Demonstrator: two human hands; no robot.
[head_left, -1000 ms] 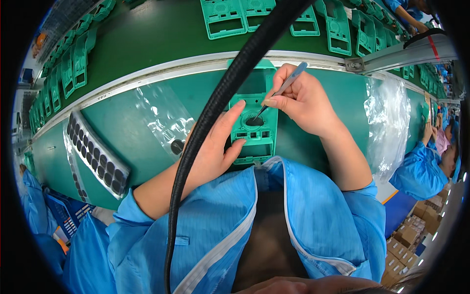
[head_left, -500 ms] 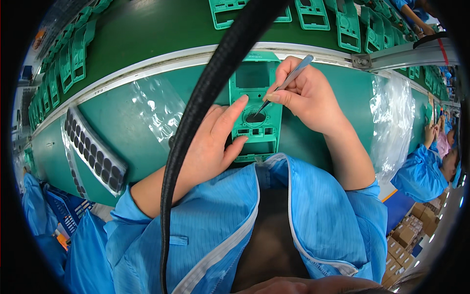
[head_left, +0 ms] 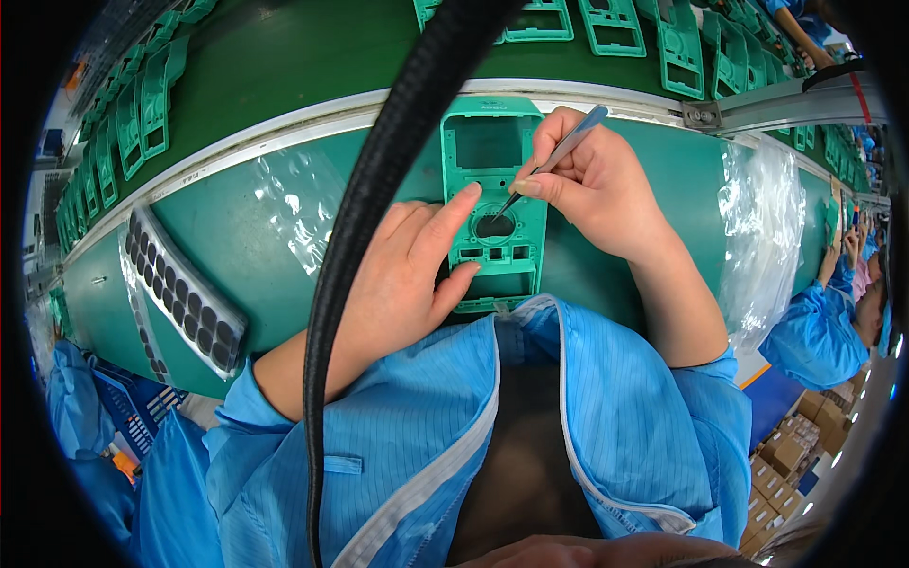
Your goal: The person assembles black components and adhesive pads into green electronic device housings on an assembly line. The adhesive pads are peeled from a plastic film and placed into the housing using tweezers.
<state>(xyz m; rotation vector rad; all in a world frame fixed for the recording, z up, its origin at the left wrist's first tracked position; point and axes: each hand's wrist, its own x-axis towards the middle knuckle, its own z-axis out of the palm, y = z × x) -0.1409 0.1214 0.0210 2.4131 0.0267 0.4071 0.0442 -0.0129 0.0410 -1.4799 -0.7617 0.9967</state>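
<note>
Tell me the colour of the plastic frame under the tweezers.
Green; the plastic frame shows best in the head view, below the tweezers held by the right hand.

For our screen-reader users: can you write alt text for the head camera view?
A person's right hand holds tweezers to the round opening of a green plastic housing, steadied by the left hand on a green workbench. A tray of dark round parts lies at left.

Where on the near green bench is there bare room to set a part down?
Bare bench lies between the tray of dark round parts and the left hand, though a clear plastic bag covers its upper part. Another patch sits between the right hand and the plastic sheet. It is crowded around the green housing.
</note>
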